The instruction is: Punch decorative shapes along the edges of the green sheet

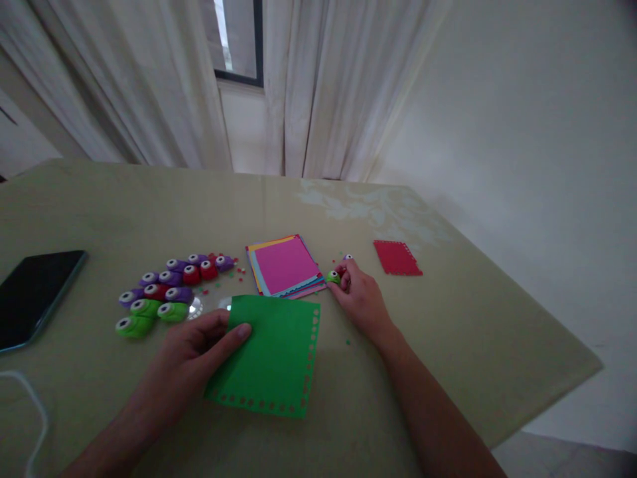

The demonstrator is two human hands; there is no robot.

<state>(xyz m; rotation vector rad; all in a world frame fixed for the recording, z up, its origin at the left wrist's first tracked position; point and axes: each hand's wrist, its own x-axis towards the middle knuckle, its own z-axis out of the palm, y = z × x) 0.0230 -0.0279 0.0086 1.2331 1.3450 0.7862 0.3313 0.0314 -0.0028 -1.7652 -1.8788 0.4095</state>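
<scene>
My left hand [206, 348] grips a green sheet of paper [273, 352] between thumb and fingers. Small punched holes run along the sheet's right and bottom edges. Further right, my right hand [362, 292] has its fingers closed around a small green craft punch [333, 276] at the corner of a paper stack [283, 265]. A purple craft punch [348, 257] shows just behind those fingers, partly hidden. To the left, several craft punches stand in a cluster, among them a green one [134, 325], a red one [191, 273] and a purple one [180, 295].
A red punched sheet [397, 257] lies to the right on the table [448, 332]. Small paper bits [241, 270] are scattered near the punches. At the left are a dark tablet [37, 292] and a white cable [42, 411]. Curtains and a wall stand behind.
</scene>
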